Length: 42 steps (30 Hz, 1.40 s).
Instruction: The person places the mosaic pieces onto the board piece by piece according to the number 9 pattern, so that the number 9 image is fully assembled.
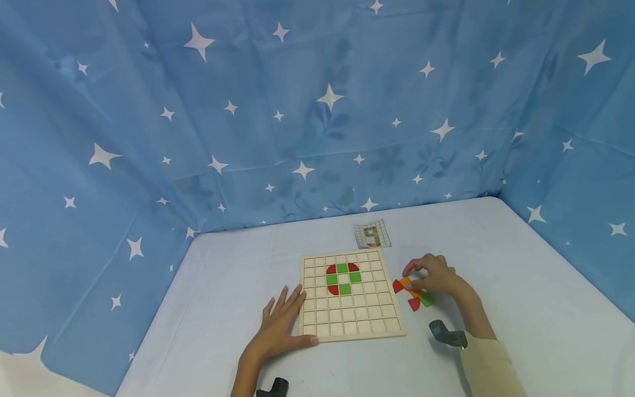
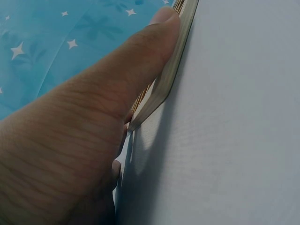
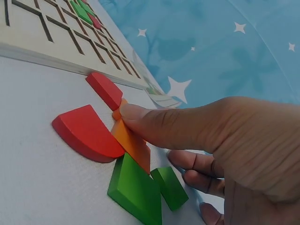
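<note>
Head view: your left hand lies fingers spread along the board; your right hand arches beside its right edge, thumb and forefinger pinching an orange piece. Left wrist: your thumb stretches straight onto the board's edge. Right wrist: your forefinger is hidden behind your thumb.

You're at a white table in a curtained-off nook: blue star-print cloth surrounds it from nine o'clock through twelve to three, so home or studio, you can't tell.
</note>
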Motion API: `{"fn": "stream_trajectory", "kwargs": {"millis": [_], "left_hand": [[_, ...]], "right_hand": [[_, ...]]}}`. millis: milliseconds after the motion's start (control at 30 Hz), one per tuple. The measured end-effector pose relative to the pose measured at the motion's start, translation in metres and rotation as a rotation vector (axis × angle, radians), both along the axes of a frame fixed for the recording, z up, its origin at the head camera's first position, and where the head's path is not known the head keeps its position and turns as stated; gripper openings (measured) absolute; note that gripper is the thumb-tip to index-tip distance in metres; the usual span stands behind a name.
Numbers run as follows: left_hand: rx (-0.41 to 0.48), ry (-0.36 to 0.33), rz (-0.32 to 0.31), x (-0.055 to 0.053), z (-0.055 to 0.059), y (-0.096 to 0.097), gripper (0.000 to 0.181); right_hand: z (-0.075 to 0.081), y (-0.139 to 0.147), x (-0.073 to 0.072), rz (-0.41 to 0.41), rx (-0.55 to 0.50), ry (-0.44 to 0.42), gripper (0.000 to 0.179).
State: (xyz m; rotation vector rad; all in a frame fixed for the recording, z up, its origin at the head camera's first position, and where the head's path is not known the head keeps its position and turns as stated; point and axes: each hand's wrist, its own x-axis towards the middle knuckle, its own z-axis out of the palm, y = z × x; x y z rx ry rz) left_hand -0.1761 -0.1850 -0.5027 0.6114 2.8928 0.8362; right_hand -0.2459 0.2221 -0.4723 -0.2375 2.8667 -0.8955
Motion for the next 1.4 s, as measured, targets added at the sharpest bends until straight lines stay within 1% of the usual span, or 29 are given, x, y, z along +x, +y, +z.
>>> {"fn": "stream_trajectory", "kwargs": {"millis": [100, 300, 567, 633, 767, 800, 867, 933, 1033, 1100, 1167, 1267, 1400], "left_hand": [[0.000, 0.002, -0.005, 0.000, 0.001, 0.000, 0.104], [-0.003, 0.006, -0.010, 0.000, 0.002, 0.000, 0.103], [0.001, -0.006, -0.007, 0.003, 0.002, -0.001, 0.103], [0.004, -0.004, -0.007, 0.003, 0.002, -0.001, 0.103], [0.001, 0.002, -0.008, 0.003, 0.002, 0.000, 0.102], [-0.003, 0.007, -0.008, 0.003, 0.002, 0.000, 0.103], [-0.009, 0.011, -0.005, 0.002, 0.002, 0.000, 0.103], [-0.017, 0.016, -0.004, 0.002, 0.002, 0.000, 0.103], [-0.015, 0.014, -0.008, 0.002, 0.003, 0.001, 0.103], [-0.013, 0.012, -0.012, 0.002, 0.004, 0.001, 0.103], [-0.010, 0.011, -0.011, 0.002, 0.004, 0.001, 0.103], [-0.010, 0.008, -0.005, 0.003, 0.005, 0.001, 0.103], [-0.006, 0.011, -0.001, 0.003, 0.005, 0.001, 0.103]], "right_hand": [[0.000, 0.000, -0.001, -0.012, 0.010, 0.000, 0.022], [0.000, 0.001, -0.001, -0.015, 0.035, -0.014, 0.029], [0.004, 0.000, 0.000, -0.032, 0.035, -0.061, 0.031], [0.003, 0.001, 0.000, -0.026, 0.005, -0.071, 0.031], [0.001, 0.005, -0.002, -0.007, -0.098, -0.068, 0.025], [0.001, 0.006, -0.002, -0.005, -0.126, -0.061, 0.023], [0.001, 0.006, -0.002, -0.026, -0.161, -0.035, 0.019], [0.001, 0.005, -0.003, -0.052, -0.167, 0.022, 0.017], [0.002, 0.002, -0.003, -0.133, -0.173, 0.122, 0.014], [0.003, -0.001, -0.004, -0.154, -0.201, 0.180, 0.014], [0.004, -0.005, -0.004, -0.144, -0.251, 0.205, 0.013], [0.004, -0.010, -0.005, -0.089, -0.327, 0.198, 0.011], [0.004, -0.018, -0.005, -0.044, -0.366, 0.169, 0.021]]}}
